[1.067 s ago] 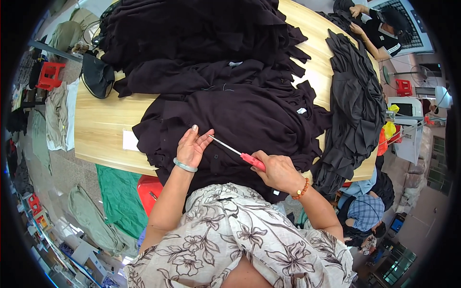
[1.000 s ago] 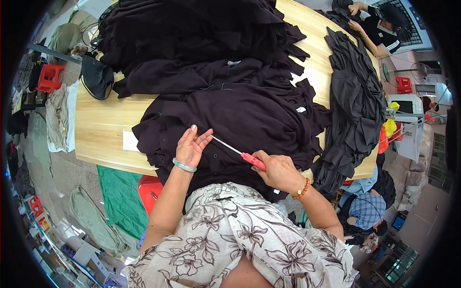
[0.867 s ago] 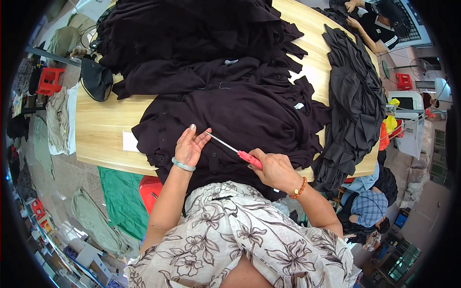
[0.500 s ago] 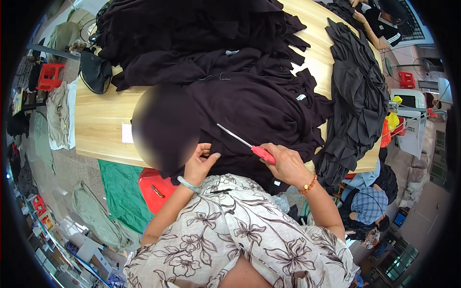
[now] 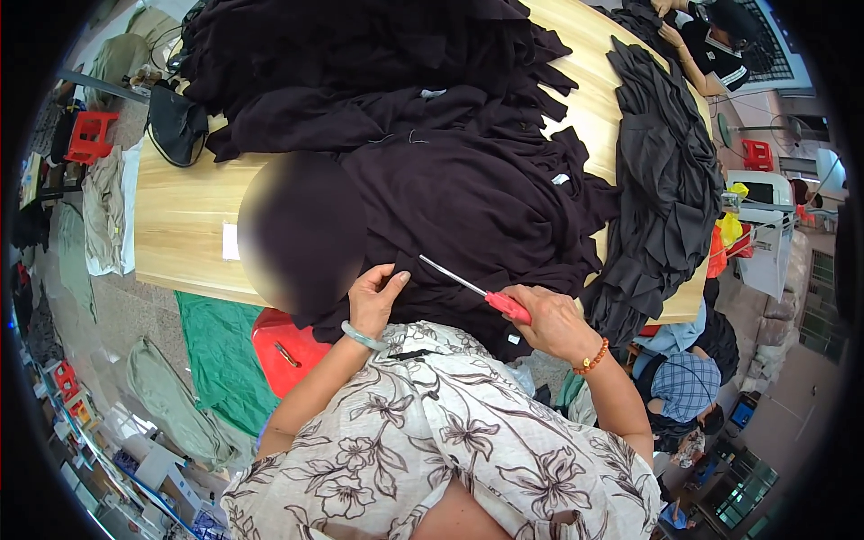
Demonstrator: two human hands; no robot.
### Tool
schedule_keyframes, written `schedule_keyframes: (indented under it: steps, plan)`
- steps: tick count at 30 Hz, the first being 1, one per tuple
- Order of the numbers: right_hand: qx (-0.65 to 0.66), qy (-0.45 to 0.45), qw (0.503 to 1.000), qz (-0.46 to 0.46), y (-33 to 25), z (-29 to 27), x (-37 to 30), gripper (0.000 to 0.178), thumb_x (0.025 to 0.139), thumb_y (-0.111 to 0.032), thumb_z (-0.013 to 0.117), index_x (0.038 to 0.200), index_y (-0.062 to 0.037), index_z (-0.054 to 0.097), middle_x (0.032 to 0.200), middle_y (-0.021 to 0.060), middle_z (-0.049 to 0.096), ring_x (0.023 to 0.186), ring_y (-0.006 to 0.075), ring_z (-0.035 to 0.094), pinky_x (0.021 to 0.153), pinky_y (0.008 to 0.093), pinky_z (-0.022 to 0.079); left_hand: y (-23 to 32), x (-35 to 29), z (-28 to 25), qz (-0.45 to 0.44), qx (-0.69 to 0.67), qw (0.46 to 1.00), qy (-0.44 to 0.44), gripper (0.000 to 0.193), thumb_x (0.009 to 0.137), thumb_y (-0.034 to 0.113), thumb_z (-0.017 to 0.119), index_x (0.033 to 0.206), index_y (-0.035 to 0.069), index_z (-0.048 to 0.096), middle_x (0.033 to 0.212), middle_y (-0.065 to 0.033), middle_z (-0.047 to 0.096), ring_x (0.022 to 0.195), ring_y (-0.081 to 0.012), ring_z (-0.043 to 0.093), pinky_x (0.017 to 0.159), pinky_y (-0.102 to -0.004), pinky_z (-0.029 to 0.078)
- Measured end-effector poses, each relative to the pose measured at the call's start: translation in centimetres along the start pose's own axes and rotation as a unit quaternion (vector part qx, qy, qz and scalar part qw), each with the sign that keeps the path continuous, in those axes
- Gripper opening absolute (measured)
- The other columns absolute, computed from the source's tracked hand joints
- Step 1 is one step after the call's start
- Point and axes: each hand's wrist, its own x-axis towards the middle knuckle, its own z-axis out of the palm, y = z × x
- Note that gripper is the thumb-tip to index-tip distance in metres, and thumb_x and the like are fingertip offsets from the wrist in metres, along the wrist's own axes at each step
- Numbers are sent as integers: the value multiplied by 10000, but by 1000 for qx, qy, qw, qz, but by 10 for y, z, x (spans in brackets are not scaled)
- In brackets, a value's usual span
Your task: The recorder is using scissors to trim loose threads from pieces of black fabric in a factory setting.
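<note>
A dark, nearly black knit garment [image 5: 468, 198] lies spread on the table in front of me, with a small white label near its right side. My left hand [image 5: 373, 292] pinches the near part of this garment between thumb and fingers. In my right hand [image 5: 553, 322] is a pair of slim scissors [image 5: 508, 306] with a red handle, the thin metal blades together. Their tip points up and left, just right of my left fingertips, over the dark cloth. A blurred round patch hides the garment's left part.
More dark garments [image 5: 360, 54] are heaped at the table's far side. A dark grey pile [image 5: 661, 180] runs along the right. A black cap-like item [image 5: 176, 126] sits at the far left edge. Left of my lap are a red stool [image 5: 283, 353] and green sheeting [image 5: 220, 360]. Another person [image 5: 720, 45] works at the far right.
My left hand has moved slightly up and right, bringing its thumb and fingers closer together on the garment. The scissors have shifted right and toward me, their tip now nearer the left fingertips.
</note>
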Motion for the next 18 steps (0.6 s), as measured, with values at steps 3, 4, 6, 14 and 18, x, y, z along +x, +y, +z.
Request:
schedule_keyframes:
  steps: [3,4,6,14,18]
  plan:
    - [-7,0,1000,-16,-4,-4,-2,293,838,-137,658,1113,-79,576,877,152,669,847,328,660,729,426,509,-3,1,0,46,32,998,7,114,848,25,723,944,-19,680,806,47,621,712,-19,518,653,-175,418]
    - [-25,-22,999,-22,-5,-5,-2,275,847,-160,657,1096,-76,578,839,150,668,810,327,662,702,423,506,-3,2,-1,83,61,995,6,109,836,37,728,895,-30,667,749,48,596,677,-22,494,608,-181,399]
    - [-43,-43,998,-28,-9,-9,-4,260,856,-183,656,1079,-74,579,802,148,666,773,326,664,674,420,504,2,2,-4,125,129,984,9,111,816,11,715,891,-41,652,753,16,601,676,-50,513,616,-196,415]
    - [-54,-100,994,3,-17,-17,3,268,875,-232,656,1094,-87,600,748,136,661,699,346,650,614,420,477,25,3,-5,278,251,927,-12,135,758,-67,656,889,-71,623,803,-88,623,720,-168,590,692,-251,476]
    - [131,-47,990,-27,-15,-18,16,465,865,-144,674,1308,-111,535,1023,173,681,916,351,668,812,370,517,29,3,4,150,84,978,-117,72,815,-80,666,872,-62,624,844,-23,595,758,-84,537,690,-215,441]
